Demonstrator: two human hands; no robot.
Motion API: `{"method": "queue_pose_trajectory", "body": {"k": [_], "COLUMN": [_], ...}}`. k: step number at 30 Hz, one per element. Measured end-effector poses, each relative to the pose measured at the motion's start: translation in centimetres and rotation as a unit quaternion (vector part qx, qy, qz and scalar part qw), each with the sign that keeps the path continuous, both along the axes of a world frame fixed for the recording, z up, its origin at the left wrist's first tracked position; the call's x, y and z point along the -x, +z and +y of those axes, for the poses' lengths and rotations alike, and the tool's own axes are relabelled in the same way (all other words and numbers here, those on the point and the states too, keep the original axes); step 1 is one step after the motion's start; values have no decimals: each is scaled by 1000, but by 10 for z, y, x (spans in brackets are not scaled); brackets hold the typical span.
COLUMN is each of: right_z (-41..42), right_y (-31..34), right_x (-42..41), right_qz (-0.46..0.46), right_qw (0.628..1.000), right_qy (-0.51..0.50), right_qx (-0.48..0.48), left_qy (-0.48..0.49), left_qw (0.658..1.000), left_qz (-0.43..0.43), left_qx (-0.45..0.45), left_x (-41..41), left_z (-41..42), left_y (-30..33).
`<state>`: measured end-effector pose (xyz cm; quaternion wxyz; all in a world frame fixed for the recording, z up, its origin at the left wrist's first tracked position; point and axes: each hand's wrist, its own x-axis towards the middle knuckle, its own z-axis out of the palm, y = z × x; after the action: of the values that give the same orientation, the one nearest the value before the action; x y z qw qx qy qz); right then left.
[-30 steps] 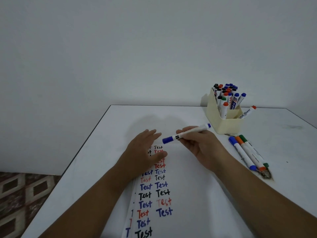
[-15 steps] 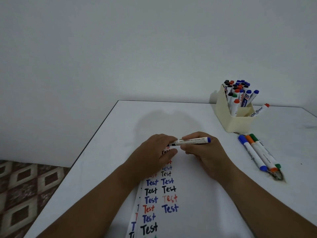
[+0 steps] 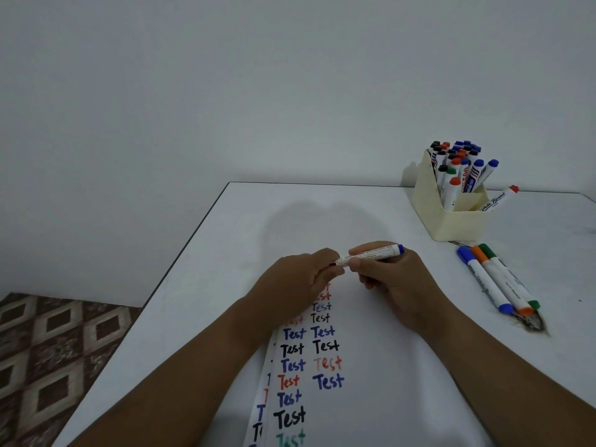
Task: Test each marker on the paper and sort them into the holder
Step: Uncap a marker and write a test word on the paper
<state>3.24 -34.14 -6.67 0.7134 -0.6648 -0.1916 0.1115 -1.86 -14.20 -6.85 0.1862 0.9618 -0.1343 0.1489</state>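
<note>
Above the white paper sheet (image 3: 371,366) lettered with coloured "Test" words, our left hand (image 3: 300,282) pinches the cap end and our right hand (image 3: 390,275) grips the barrel of the blue-tipped white marker (image 3: 371,255), with three loose capped markers (image 3: 496,279) lying on the white bench (image 3: 225,253) to the right before the cream marker-filled holder (image 3: 451,217).

A plain, pale grey wall (image 3: 258,91) fills the upper half of the view, evenly and dimly lit. Below it a white surface (image 3: 225,253) with a thin dark edge runs toward the wall. At lower left lies a floor (image 3: 48,350) of brown and cream diamond-patterned tiles. A soft shadow (image 3: 322,227) falls on the surface.
</note>
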Motion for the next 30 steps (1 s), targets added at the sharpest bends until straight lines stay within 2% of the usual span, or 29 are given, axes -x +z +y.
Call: {"method": "queue_pose_trajectory", "body": {"k": [5,8,11,13,16,18,26,30], "right_z": [2,0,0,2,2,2,4,4], "right_y": [-2,2,4,4,3,2,5,7], "right_x": [2,0,-1,-1,-2,-2,-2,-1], "right_qz": [-17,30,74,76,71,70,85,97], "right_qw": [1000,998,993,993,994,994,992,990], "right_qy": [1,-14,-18,-16,-16,-16,-22,-17], "right_qx": [8,-51,-93,-93,-86,-84,-88,-102], "left_qy": [-14,4,70,111,126,121,112,84], "left_qw": [999,996,993,993,979,973,978,990], "left_qz": [-3,-30,-49,14,144,172,154,83], "left_qx": [35,89,86,44,-68,-98,-80,-75], "left_x": [5,9,5,-1,-10,-14,-14,-13], "left_z": [13,24,36,42,48,49,50,50], "left_y": [0,1,2,-1,-10,-12,-12,-11]}}
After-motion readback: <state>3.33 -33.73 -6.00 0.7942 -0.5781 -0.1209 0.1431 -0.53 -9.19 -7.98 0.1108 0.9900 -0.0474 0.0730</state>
